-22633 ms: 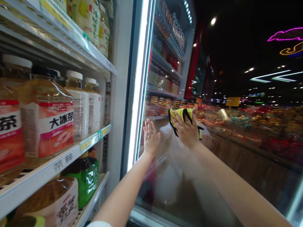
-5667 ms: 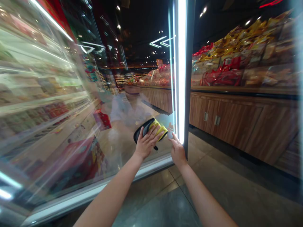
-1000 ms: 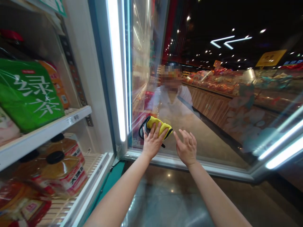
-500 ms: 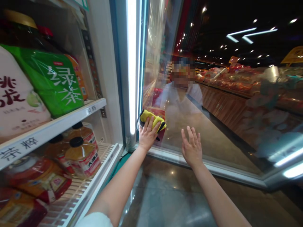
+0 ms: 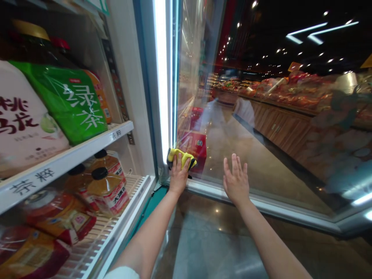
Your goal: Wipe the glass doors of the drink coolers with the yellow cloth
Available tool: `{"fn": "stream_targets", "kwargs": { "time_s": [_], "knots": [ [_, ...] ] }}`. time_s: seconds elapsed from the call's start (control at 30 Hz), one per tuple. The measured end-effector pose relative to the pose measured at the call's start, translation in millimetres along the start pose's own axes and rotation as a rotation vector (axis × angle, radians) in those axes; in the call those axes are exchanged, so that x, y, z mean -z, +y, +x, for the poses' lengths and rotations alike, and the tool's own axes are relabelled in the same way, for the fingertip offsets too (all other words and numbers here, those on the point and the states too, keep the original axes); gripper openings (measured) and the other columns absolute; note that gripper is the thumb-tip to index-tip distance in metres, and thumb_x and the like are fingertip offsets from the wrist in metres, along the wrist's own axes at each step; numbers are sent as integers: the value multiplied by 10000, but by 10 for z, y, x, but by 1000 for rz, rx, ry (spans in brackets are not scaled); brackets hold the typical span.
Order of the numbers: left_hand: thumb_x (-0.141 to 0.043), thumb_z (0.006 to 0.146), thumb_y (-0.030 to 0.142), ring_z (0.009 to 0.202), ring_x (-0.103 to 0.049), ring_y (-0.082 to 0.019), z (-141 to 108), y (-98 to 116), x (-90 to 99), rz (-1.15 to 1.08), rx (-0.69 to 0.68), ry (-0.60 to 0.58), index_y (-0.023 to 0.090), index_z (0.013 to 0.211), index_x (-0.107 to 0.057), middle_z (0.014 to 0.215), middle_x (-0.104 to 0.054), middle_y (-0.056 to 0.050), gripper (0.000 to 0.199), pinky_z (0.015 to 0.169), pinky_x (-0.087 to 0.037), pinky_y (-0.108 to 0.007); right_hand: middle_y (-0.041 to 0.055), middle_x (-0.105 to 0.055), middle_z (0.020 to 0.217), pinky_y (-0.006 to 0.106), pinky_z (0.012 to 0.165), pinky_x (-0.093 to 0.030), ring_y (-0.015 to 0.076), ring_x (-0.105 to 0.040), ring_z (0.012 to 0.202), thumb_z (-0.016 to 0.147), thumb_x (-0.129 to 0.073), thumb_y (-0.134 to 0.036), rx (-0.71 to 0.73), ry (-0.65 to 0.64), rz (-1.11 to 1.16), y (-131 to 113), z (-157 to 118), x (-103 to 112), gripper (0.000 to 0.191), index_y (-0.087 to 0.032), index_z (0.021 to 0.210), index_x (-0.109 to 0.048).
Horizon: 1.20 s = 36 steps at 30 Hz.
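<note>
A glass cooler door (image 5: 261, 162) with a pale metal frame stands open in front of me. My left hand (image 5: 178, 178) presses a yellow and dark cleaning cloth (image 5: 182, 158) against the glass, low down by the hinge side and close to the bright light strip (image 5: 161, 77). The fingers lie over the cloth. My right hand (image 5: 236, 181) is spread at the lower part of the door, palm toward the glass, with nothing in it. Whether its palm touches the glass I cannot tell.
On the left, cooler shelves (image 5: 87, 149) hold large drink bottles, among them a green-labelled bottle (image 5: 81, 102) and smaller amber bottles (image 5: 109, 190). Through the glass show red boxes (image 5: 197, 149), a wooden display counter (image 5: 279, 130) with packaged goods, and faint reflections.
My left hand has moved the cloth slightly down and left along the glass, toward the bottom corner. My right hand stays spread at nearly the same spot. The view has shifted a little.
</note>
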State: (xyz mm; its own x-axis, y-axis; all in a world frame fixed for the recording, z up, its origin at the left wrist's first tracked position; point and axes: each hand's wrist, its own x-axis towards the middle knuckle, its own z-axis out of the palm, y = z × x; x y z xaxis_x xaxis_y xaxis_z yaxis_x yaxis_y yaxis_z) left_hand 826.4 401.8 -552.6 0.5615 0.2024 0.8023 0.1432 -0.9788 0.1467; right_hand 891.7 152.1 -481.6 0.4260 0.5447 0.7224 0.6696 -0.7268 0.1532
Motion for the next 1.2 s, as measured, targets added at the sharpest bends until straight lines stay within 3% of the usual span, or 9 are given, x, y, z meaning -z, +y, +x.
{"fn": "stream_targets", "kwargs": {
  "time_s": [0.17,0.33,0.43,0.6,0.73,0.87,1.0,1.1,1.2],
  "knots": [
    [-674,903,139,1566,-17,-418,-161,294,-203,-48,0,-33,297,1609,-296,1722,-7,-153,817,1119,-451,-595,168,49,1727,633,1238,-215,357,-134,1586,887,-546,-125,-23,-19,-9,-14,3,-8,888,-190,1652,-99],
    [-664,846,10,1581,-105,-346,111,-58,-37,-71,-50,0,384,1576,-348,1735,-36,-60,879,1204,-375,-538,139,36,1732,614,1233,-251,347,-175,1580,891,-535,-105,0,-19,5,39,-10,3,930,-240,1658,-26],
    [-627,871,11,1585,-77,-339,14,-145,-18,-126,12,81,342,1615,-256,1731,75,-75,895,1234,-327,-525,143,7,1732,614,1230,-259,353,-224,1567,890,-536,-102,8,-3,19,52,-17,2,946,-250,1658,-4],
    [-587,888,15,1572,62,-366,-308,406,-286,-189,102,70,273,1649,-99,1698,205,-134,940,1209,-335,-567,148,-56,1729,584,1232,-278,339,-242,1564,894,-529,-108,44,-17,18,107,-18,10,898,-223,1660,-74],
    [-598,888,16,1583,-54,-332,-316,665,-386,-170,-201,-80,355,1621,-233,1729,21,-86,886,1221,-334,-518,141,-191,1709,517,1244,-285,291,-262,1562,918,-479,-97,117,-46,-11,256,-47,28,799,-171,1649,-164],
    [-586,926,45,1556,-268,-295,-340,333,-283,-50,-240,-160,479,1546,-359,1680,-302,-36,790,1235,-146,-674,78,-344,1663,453,1260,-266,252,-321,1539,926,-444,-84,190,-56,-40,486,-184,42,736,-171,1632,-251],
    [-599,891,17,1580,-103,-358,-381,78,-236,-39,8,-60,385,1611,-246,1719,-106,-116,882,1197,-243,-698,52,-388,1640,434,1263,-267,241,-355,1522,918,-469,-95,234,-56,-71,730,-359,34,727,-175,1619,-292],
    [-610,891,35,1563,83,-391,-304,303,-312,-113,55,14,304,1644,-133,1707,127,-138,931,1184,-348,-616,53,-402,1632,416,1259,-279,226,-382,1507,937,-457,-105,287,-67,-95,862,-410,31,676,-172,1599,-342],
    [-610,917,82,1567,34,-415,-239,673,-381,-103,-87,-53,332,1633,-185,1717,47,-128,869,1175,-308,-680,62,-416,1623,403,1260,-273,218,-404,1494,956,-423,-100,344,-78,-117,945,-405,34,612,-147,1566,-404]
  ]
}}
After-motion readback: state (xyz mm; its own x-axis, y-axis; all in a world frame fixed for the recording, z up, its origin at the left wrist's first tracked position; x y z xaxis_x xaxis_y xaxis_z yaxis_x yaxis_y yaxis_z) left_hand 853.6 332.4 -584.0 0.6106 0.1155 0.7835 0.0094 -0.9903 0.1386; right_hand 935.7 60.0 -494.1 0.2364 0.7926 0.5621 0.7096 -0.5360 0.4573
